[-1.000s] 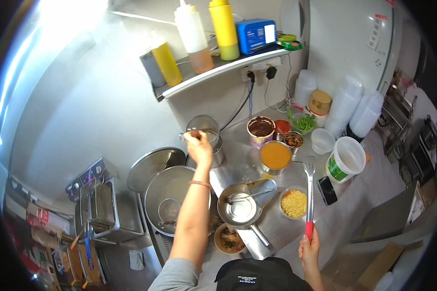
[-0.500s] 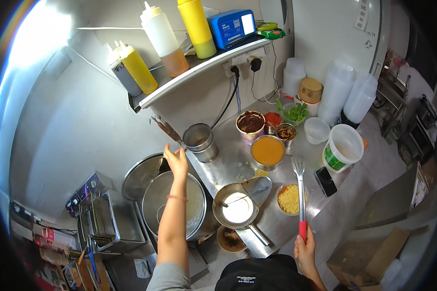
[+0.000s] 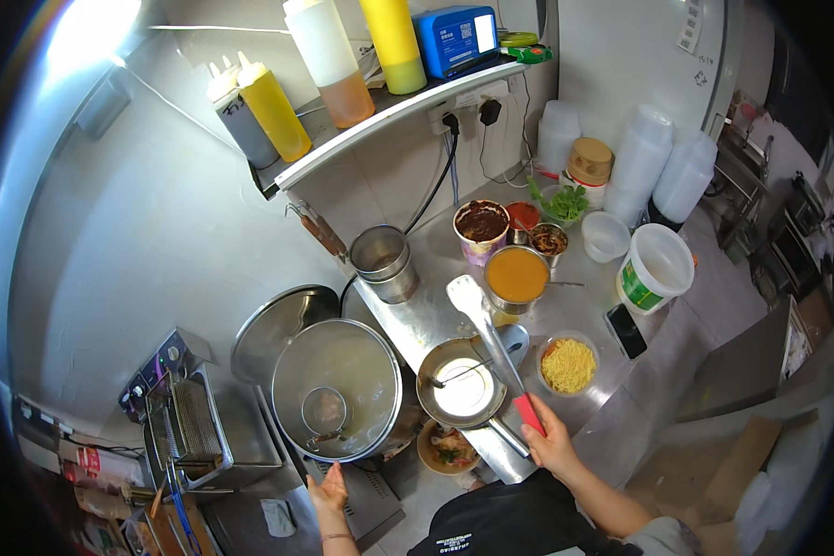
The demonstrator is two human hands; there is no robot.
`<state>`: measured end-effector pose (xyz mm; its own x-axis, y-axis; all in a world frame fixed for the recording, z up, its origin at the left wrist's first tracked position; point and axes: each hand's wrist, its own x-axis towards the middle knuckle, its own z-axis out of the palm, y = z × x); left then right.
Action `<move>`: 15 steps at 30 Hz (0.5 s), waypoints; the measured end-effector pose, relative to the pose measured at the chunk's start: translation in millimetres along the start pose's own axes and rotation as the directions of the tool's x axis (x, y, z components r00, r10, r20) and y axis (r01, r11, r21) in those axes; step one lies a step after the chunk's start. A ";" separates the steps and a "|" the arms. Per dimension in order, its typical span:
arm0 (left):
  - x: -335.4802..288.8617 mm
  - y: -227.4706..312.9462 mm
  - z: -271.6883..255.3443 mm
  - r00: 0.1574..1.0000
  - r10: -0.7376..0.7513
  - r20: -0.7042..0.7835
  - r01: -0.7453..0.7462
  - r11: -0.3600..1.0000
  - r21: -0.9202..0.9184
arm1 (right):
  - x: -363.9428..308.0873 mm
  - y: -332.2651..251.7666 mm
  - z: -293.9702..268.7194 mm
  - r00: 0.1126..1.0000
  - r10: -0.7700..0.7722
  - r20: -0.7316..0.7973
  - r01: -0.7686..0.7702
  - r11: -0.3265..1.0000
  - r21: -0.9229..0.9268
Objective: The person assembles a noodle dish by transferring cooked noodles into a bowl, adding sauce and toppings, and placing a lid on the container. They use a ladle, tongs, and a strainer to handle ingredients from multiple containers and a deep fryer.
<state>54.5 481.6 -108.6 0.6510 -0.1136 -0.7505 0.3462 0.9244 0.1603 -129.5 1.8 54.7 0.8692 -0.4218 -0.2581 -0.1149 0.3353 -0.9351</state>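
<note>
My right hand (image 3: 550, 445) is closed round the red grip of long metal tongs (image 3: 496, 341). The tongs slant up and left, passing over a steel saucepan (image 3: 428, 394) with a ladle (image 3: 515, 335) lying across it. At the near rim of a large steel pot (image 3: 278, 371), my left hand (image 3: 329, 496) has its fingers apart and appears to hold nothing. A round wire strainer (image 3: 324, 410) sits in the pot's cloudy liquid, its short handle near that hand. Below the saucepan stands a bowl of food (image 3: 426, 449), partly hidden.
Shredded yellow food (image 3: 570, 365), a phone (image 3: 625, 331), a pot of orange sauce (image 3: 516, 275) and a white tub (image 3: 656, 264) occupy the counter's right side. Stacked steel strainers (image 3: 380, 255) stand at its back left. A fryer (image 3: 195, 417) is far left. Squeeze bottles (image 3: 273, 111) line the shelf.
My left hand has come down from beside the stacked strainers to the pot's near rim. My right hand has swung the tongs leftward, from beside the yellow food to over the saucepan.
</note>
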 end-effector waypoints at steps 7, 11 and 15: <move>99.8 5.9 58.7 0.972 -0.233 0.034 0.235 0.953 -0.192 | -17.4 6.0 34.3 0.994 0.038 0.106 -0.037 0.999 -0.010; 146.5 22.4 52.7 0.989 0.047 -0.139 -0.087 0.951 -0.296 | -40.4 12.2 39.0 0.995 0.080 0.055 -0.079 0.996 -0.033; 162.4 8.6 37.9 0.878 -0.149 0.456 0.294 0.918 -0.265 | -59.0 29.8 32.1 0.996 0.053 -0.075 -0.052 0.998 0.019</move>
<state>188.8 457.3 -204.8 0.8274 -0.4037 -0.3904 0.3303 0.9120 -0.2430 -168.8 63.7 49.9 0.8232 -0.4654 -0.3251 -0.1508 0.3729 -0.9156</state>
